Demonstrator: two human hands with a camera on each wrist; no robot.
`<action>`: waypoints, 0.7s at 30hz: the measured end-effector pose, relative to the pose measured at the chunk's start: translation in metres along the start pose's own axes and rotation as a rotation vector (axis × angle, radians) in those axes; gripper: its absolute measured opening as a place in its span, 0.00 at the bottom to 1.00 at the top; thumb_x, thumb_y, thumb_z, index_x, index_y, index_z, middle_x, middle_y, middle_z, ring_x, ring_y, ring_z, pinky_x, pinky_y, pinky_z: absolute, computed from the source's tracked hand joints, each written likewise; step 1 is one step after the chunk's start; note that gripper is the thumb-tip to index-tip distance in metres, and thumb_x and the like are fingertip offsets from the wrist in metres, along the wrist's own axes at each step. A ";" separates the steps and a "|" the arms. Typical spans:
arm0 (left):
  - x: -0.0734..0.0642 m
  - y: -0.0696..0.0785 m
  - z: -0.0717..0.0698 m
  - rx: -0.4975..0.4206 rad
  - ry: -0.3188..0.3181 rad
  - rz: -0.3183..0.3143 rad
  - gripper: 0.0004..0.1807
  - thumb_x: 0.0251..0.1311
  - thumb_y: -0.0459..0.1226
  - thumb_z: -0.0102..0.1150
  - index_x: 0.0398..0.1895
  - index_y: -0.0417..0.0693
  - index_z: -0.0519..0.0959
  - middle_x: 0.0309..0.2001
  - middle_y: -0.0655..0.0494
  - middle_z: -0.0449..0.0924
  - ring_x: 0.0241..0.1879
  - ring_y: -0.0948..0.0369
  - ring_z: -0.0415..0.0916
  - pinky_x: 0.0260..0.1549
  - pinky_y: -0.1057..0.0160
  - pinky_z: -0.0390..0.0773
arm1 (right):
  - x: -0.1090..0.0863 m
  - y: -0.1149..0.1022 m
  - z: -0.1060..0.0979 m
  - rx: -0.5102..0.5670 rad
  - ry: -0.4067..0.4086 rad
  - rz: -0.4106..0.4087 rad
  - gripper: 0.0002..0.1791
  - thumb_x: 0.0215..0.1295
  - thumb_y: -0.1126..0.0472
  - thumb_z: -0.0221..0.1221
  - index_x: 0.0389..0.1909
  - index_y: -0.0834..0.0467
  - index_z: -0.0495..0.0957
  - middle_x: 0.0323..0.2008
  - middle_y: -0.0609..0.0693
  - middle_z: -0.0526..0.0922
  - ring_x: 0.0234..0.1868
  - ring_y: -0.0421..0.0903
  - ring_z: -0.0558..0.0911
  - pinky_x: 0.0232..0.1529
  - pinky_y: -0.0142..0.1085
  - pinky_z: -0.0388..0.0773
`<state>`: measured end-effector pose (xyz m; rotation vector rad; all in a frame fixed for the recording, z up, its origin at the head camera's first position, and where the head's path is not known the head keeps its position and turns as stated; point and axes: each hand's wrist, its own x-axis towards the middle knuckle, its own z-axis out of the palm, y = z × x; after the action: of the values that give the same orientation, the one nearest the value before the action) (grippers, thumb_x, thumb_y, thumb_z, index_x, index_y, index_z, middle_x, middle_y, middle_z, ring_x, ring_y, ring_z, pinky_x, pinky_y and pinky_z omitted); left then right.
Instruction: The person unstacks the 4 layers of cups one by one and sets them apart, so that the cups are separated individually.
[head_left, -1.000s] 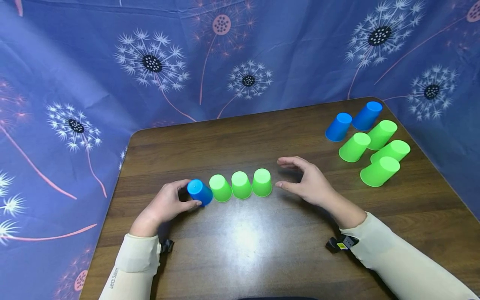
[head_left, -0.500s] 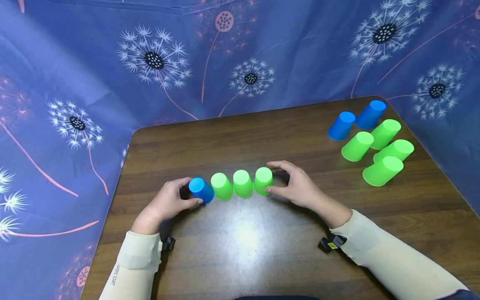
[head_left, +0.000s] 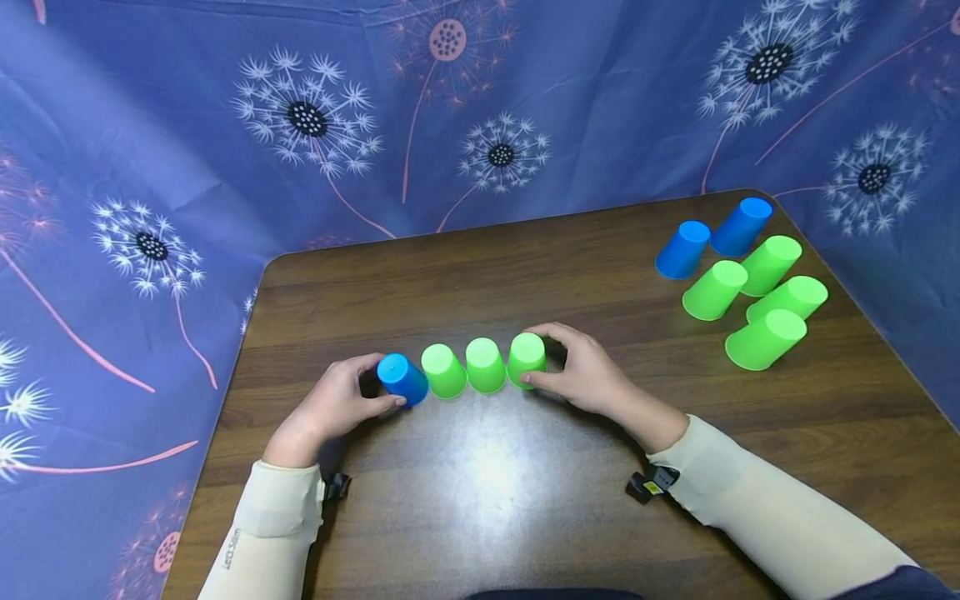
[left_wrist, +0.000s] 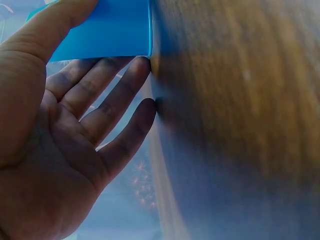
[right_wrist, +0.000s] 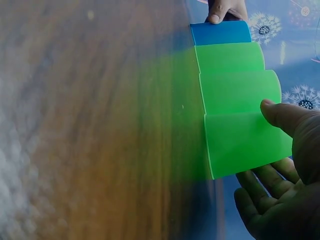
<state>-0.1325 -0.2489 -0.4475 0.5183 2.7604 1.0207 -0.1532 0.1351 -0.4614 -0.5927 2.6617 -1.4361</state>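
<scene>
An upside-down blue cup (head_left: 401, 379) stands at the left end of a short row. My left hand (head_left: 330, 412) holds it, thumb on the near side and fingers behind; its little finger is free of the cup in the left wrist view. Three upside-down green cups continue the row: a left one (head_left: 444, 372), a middle one (head_left: 485, 367) and a right one (head_left: 527, 354). Around the right green cup, my right hand (head_left: 588, 373) has its thumb on the near side and fingers at the back. The right wrist view shows this thumb on the green wall (right_wrist: 245, 145).
Toward the table's back right corner stand more upside-down cups: two blue, a front one (head_left: 682, 250) and a rear one (head_left: 741, 227), and several green ones (head_left: 765, 340). A blue dandelion-print cloth (head_left: 420, 108) hangs behind the wooden table (head_left: 480, 275).
My right hand has moved left from beside the row and taken hold of the right green cup. My left hand has stayed on the blue cup.
</scene>
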 end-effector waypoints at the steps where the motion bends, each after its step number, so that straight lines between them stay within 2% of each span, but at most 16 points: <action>1: 0.000 0.000 0.000 0.001 0.000 0.002 0.29 0.48 0.50 0.74 0.54 0.55 0.78 0.48 0.64 0.80 0.51 0.62 0.74 0.55 0.51 0.72 | 0.000 0.000 0.000 0.000 0.003 0.001 0.32 0.47 0.45 0.74 0.55 0.43 0.75 0.51 0.36 0.77 0.58 0.41 0.73 0.61 0.47 0.66; 21: 0.001 0.000 0.000 0.005 0.002 0.006 0.29 0.47 0.51 0.74 0.54 0.56 0.78 0.48 0.64 0.80 0.50 0.62 0.75 0.54 0.51 0.73 | -0.006 -0.003 -0.020 0.023 0.086 0.008 0.31 0.48 0.46 0.73 0.55 0.46 0.76 0.50 0.41 0.80 0.55 0.45 0.75 0.57 0.51 0.68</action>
<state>-0.1331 -0.2490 -0.4478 0.5272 2.7655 1.0174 -0.1513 0.1513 -0.4483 -0.5291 2.7045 -1.5221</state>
